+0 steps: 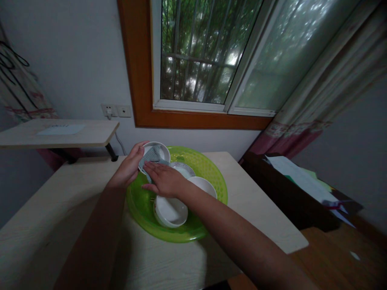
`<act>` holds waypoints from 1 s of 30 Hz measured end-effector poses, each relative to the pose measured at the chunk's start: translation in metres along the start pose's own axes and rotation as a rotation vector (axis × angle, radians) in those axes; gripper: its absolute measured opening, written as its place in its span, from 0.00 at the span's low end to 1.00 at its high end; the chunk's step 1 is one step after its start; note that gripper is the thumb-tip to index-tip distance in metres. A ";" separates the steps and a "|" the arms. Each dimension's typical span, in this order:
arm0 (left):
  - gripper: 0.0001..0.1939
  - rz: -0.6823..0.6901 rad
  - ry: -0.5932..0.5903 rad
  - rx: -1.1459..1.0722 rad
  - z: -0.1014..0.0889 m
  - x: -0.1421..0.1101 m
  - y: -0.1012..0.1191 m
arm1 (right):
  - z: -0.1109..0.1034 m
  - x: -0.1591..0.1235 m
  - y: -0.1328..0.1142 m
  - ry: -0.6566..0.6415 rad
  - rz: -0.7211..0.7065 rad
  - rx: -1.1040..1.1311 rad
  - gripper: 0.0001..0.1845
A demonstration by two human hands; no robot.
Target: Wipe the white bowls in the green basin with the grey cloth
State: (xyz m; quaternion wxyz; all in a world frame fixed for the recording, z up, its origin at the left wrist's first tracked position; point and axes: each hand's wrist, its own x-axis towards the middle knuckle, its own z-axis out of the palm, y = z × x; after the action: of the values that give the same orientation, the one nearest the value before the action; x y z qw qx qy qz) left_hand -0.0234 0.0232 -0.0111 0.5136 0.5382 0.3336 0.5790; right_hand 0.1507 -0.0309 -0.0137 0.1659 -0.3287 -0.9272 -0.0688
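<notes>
My left hand (131, 163) grips the rim of a white bowl (165, 151), which is tilted so its inside faces me. Against the inside of that bowl, my right hand (165, 177) presses a grey-blue cloth (152, 155), with the fingers lying over it. Both hands are above the left part of a green plastic basin (222, 189). Inside the basin sit another white bowl (172, 211), a white dish (184, 169) behind my right hand, and a white bowl (205, 185) partly hidden by my right forearm.
The basin stands on a pale wooden table (254, 201). A raised shelf (90, 139) with a sheet of paper is at the left. Behind are a wall socket (116, 110) and a window (205, 60). Papers (302, 181) lie on dark furniture at the right, beside a curtain (317, 100).
</notes>
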 end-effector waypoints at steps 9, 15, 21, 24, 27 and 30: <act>0.26 -0.063 0.005 -0.069 0.003 -0.001 0.003 | -0.001 0.000 -0.002 -0.009 0.185 -0.125 0.46; 0.26 -0.049 0.050 -0.083 0.003 0.001 0.001 | -0.011 0.003 -0.004 -0.043 0.248 -0.190 0.47; 0.25 -0.052 0.071 -0.098 0.001 0.003 -0.001 | -0.025 0.002 -0.007 -0.052 0.167 -0.163 0.40; 0.25 -0.043 0.082 -0.085 0.001 0.003 0.000 | -0.027 0.000 -0.007 -0.070 0.118 -0.103 0.38; 0.24 -0.027 0.088 -0.086 0.002 0.003 0.000 | -0.026 -0.003 -0.006 -0.053 0.057 -0.020 0.36; 0.24 -0.023 0.101 -0.094 0.002 0.004 -0.002 | -0.022 -0.004 -0.004 -0.032 0.003 0.074 0.35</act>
State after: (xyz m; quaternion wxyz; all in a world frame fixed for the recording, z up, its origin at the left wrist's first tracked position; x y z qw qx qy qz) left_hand -0.0207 0.0272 -0.0111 0.5272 0.4796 0.3377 0.6148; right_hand 0.1574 -0.0415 0.0054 0.1633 -0.3248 -0.9311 -0.0288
